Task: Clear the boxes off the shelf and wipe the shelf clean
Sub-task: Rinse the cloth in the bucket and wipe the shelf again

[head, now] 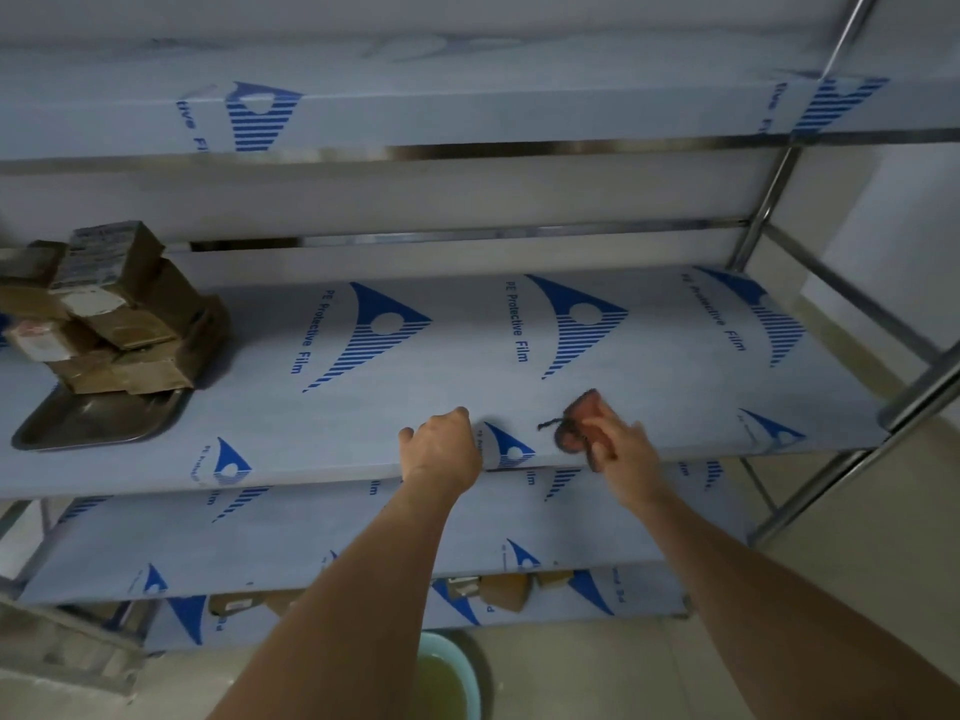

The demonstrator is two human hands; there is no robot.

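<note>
Your cloth (pixel 584 423) lies on the front strip of the middle shelf (pixel 415 366), a small reddish-brown rag, bunched and soft, with a dark stringy tail trailing out to its left. Your right hand (pixel 623 457) presses on its near right side, and that grip looks like flat fingers pinning the rag rather than a fist around it, though blur makes this hard to settle. Your left hand (pixel 441 449) rests at the shelf's front edge just left of the cloth, fingers curled over the lip and holding nothing else.

The shelf runs long from left to right, and most of its bare surface stretches away to the left and back of the rag, so the wipe probably has to travel leftward along that axis. The surface is smooth sheet covered in pale film with blue print; it should slide easily.

The boxes (pixel 104 314) are well apart on the far left, a loose heap of brown cardboard packets stacked on a dull metal tray (pixel 93 423). Your left hand is the nearer one to them. They are not yet cleared.

A bucket (pixel 447 678) of yellowish water stands on the floor below.
</note>
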